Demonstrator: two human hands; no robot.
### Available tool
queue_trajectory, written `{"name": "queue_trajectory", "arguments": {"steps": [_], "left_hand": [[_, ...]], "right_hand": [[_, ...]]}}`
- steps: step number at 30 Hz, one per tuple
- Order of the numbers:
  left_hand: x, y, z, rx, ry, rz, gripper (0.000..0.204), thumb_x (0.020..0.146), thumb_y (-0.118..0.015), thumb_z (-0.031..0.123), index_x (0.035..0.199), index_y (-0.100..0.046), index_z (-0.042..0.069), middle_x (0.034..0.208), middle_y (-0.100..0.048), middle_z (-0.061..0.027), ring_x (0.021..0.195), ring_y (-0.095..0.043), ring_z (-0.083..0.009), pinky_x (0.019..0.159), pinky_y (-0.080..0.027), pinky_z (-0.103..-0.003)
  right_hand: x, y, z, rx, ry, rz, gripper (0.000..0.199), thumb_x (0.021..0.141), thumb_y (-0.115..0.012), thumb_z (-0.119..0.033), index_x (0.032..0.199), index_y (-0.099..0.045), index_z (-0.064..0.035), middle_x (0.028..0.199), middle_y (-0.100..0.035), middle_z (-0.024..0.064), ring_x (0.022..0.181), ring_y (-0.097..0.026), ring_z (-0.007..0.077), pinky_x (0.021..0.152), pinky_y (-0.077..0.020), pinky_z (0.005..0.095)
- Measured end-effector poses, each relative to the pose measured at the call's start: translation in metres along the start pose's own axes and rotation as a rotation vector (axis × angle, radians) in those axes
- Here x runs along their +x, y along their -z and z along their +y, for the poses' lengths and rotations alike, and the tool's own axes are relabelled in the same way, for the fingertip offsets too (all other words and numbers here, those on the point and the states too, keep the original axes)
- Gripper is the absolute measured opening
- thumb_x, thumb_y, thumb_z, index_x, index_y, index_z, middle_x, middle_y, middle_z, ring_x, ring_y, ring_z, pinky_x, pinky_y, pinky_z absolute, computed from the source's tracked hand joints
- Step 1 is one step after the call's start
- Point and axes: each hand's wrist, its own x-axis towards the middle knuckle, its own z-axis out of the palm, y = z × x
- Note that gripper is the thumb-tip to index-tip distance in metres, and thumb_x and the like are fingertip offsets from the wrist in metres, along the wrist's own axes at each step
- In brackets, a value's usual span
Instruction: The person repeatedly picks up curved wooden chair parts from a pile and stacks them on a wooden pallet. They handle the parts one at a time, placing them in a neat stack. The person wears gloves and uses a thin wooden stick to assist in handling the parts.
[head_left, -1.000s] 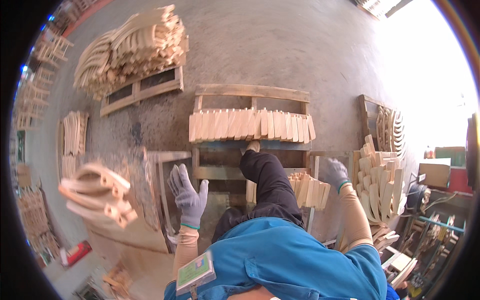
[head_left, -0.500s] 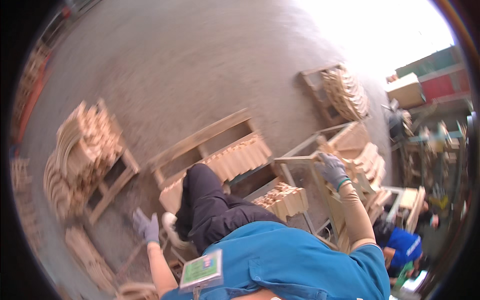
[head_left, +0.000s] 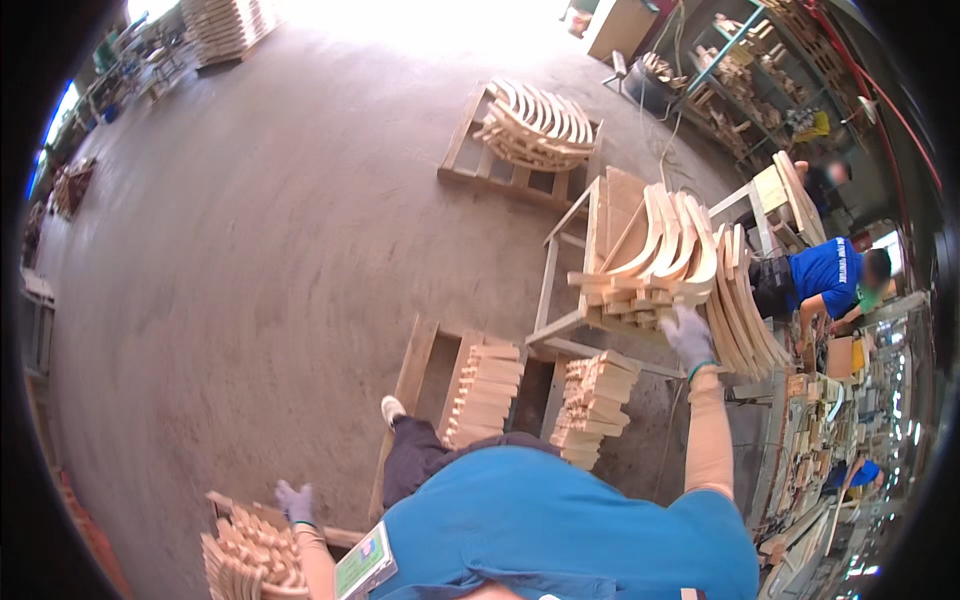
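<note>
My right hand [head_left: 688, 340], in a pale grey glove, is at the near end of a stack of curved wooden pieces [head_left: 660, 240] on a wooden-framed stand [head_left: 557, 325]. Its fingers look stretched out, with the tips against or just beside the stack; contact is hard to make out. More long curved pieces [head_left: 745, 310] lean at the stand's right side. Low on the left, my gloved left hand [head_left: 295, 502] has its fingers apart and holds nothing. It hangs beside a pile of short wooden pieces [head_left: 250, 555].
A pallet [head_left: 410, 375] with a row of wooden blocks [head_left: 485, 395] lies by my legs, next to another block stack [head_left: 595, 400]. Farther off is a pallet of curved pieces [head_left: 540, 125]. A person in a blue shirt [head_left: 825, 275] works at the right, near loaded shelves [head_left: 740, 85].
My view has swung to the right. My right hand has gone from the stand's edge to the near end of the curved stack. My left hand stays spread and low.
</note>
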Motion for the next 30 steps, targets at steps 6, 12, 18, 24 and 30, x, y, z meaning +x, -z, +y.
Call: {"name": "queue_trajectory", "arguments": {"steps": [6,12,18,24,30], "left_hand": [[0.182,0.153,0.119,-0.177,-0.394,0.230,0.071,0.083,-0.064,0.031,0.138,-0.034,-0.003,0.141,-0.036,-0.0240,0.132,-0.035,-0.0347,0.109,-0.030,-0.038],[0.219,0.153,0.229,-0.158,-0.727,0.175,0.071,0.082,-0.066,0.031,0.138,-0.036,-0.002,0.139,-0.040,-0.0229,0.130,-0.037,-0.0353,0.107,-0.033,-0.039],[0.207,0.083,0.309,-0.199,-0.830,-0.062,0.071,0.082,-0.066,0.032,0.137,-0.037,-0.002,0.138,-0.041,-0.0221,0.129,-0.039,-0.0361,0.106,-0.033,-0.039],[0.217,0.043,0.426,-0.338,-0.928,-0.144,0.068,0.084,-0.064,0.032,0.137,-0.038,-0.002,0.139,-0.041,-0.0217,0.130,-0.038,-0.0354,0.106,-0.034,-0.039],[0.294,0.066,0.621,-0.443,-0.954,0.014,0.066,0.085,-0.063,0.028,0.137,-0.037,-0.005,0.139,-0.041,-0.0224,0.129,-0.040,-0.0337,0.107,-0.032,-0.038]], "right_hand": [[-0.048,-0.040,-0.037,-0.018,-0.281,-0.125,0.051,0.080,-0.063,-0.044,0.114,-0.059,-0.0057,0.104,-0.065,0.0208,0.100,-0.059,0.0372,0.089,-0.0457,0.0428],[-0.067,-0.050,-0.079,0.058,-0.431,-0.192,0.053,0.082,-0.061,-0.045,0.118,-0.058,-0.0063,0.112,-0.062,0.0211,0.106,-0.057,0.0370,0.091,-0.0450,0.0439],[-0.030,-0.035,-0.077,0.081,-0.504,-0.144,0.051,0.082,-0.061,-0.044,0.115,-0.059,-0.0055,0.112,-0.062,0.0222,0.107,-0.057,0.0378,0.092,-0.0445,0.0437],[0.118,-0.068,-0.051,0.340,-0.440,-0.064,0.047,0.082,-0.063,-0.041,0.108,-0.063,-0.0030,0.104,-0.066,0.0199,0.097,-0.062,0.0339,0.086,-0.0477,0.0393],[0.324,-0.113,-0.007,1.226,-0.607,0.087,0.017,0.087,-0.062,-0.026,0.091,-0.063,-0.0094,0.067,-0.051,-0.0031,0.057,-0.050,0.0064,0.047,-0.0431,0.0228]]}}
